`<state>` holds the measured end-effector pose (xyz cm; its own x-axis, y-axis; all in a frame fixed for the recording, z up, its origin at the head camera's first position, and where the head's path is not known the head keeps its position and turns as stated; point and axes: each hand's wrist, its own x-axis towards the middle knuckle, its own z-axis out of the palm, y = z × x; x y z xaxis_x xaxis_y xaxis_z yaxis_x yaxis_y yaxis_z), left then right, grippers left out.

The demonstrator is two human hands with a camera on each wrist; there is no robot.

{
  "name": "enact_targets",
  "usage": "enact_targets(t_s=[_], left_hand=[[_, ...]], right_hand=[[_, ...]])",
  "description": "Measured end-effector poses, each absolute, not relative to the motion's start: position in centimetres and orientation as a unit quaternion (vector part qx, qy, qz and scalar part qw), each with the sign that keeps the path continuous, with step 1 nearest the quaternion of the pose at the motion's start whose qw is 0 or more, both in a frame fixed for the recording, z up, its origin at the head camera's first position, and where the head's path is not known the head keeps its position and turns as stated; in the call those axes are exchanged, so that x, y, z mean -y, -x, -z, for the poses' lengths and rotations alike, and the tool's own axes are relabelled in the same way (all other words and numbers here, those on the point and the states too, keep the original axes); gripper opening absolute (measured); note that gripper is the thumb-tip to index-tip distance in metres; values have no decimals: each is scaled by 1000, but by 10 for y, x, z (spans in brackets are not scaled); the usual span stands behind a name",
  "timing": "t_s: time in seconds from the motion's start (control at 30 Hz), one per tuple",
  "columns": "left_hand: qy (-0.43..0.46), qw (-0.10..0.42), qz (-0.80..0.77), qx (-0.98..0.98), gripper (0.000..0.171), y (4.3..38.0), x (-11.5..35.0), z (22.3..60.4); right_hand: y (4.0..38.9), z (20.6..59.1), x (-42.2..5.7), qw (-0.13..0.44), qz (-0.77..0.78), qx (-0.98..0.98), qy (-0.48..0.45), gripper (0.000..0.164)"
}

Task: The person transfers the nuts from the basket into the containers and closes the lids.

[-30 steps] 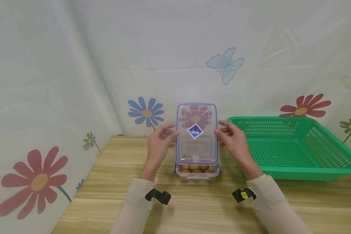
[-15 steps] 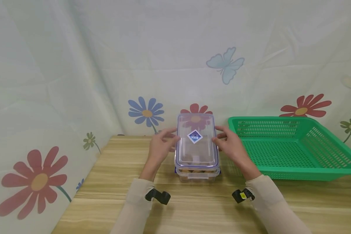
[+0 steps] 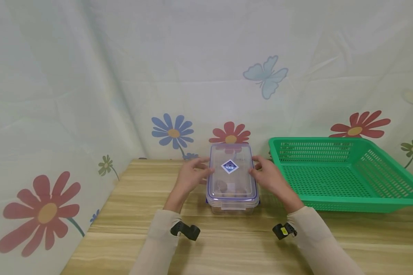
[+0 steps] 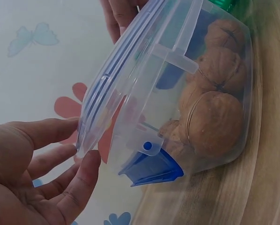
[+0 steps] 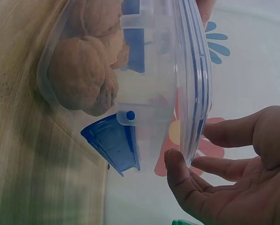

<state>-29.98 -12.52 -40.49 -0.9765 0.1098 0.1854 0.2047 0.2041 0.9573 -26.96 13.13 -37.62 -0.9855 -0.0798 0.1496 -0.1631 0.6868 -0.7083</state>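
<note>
A clear plastic lid (image 3: 241, 156) with a blue seal and a diamond label lies tilted over a clear food container (image 3: 232, 209). Its near edge meets the rim, while a gap shows towards the far side in both wrist views. My left hand (image 3: 193, 176) pinches the lid's left edge between thumb and fingers; my right hand (image 3: 269, 175) pinches the right edge. Several walnuts (image 4: 215, 123) lie in the container. Blue side latches (image 4: 154, 168) hang unfastened on the container, one of them the blue latch (image 5: 114, 140) in the right wrist view.
To the right stands a green plastic basket (image 3: 330, 204) with slotted walls, close beside my right hand. The wooden table (image 3: 151, 191) carries everything. Behind it hangs a white curtain (image 3: 199, 57) printed with flowers and a butterfly.
The lid has come down from a steep, raised tilt to lie nearly flat over the container, covering the walnuts from above. Both hands have lowered with it, still holding its edges.
</note>
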Motion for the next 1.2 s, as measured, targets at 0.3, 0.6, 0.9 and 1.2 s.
enact_targets(t_s=[0.3, 0.6, 0.9, 1.2], left_hand=[[96, 31, 610, 786, 44, 300, 124, 408], [91, 26, 584, 806, 42, 296, 122, 406], [83, 20, 584, 807, 41, 296, 122, 407], [73, 21, 581, 810, 39, 299, 127, 412]], right_hand=[[268, 379, -130, 38, -375, 925, -55, 51], [269, 381, -130, 34, -358, 931, -66, 50], [268, 382, -128, 17, -369, 927, -55, 50], [269, 389, -125, 19, -394, 917, -57, 48]])
